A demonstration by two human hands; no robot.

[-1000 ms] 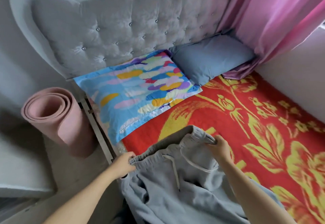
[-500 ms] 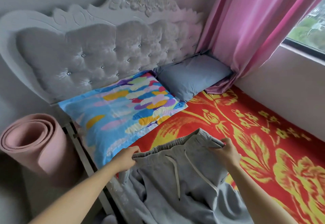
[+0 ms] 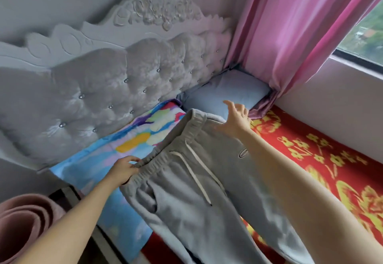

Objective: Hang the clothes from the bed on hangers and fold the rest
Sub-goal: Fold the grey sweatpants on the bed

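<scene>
Over a bed spread with a red-and-yellow floral blanket (image 3: 310, 156), grey cotton drawstring sweatpants (image 3: 186, 201) stretch waist-first above a multicoloured pillow (image 3: 132, 139). The left hand (image 3: 123, 170) pinches the elastic waistband; the right hand (image 3: 236, 121), grip released and fingers spread, is at the waistband's far end.

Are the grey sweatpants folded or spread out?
Spread out, unfolded: the grey sweatpants extend flat from the waistband downward, and the left hand pinches the waistband.
</scene>
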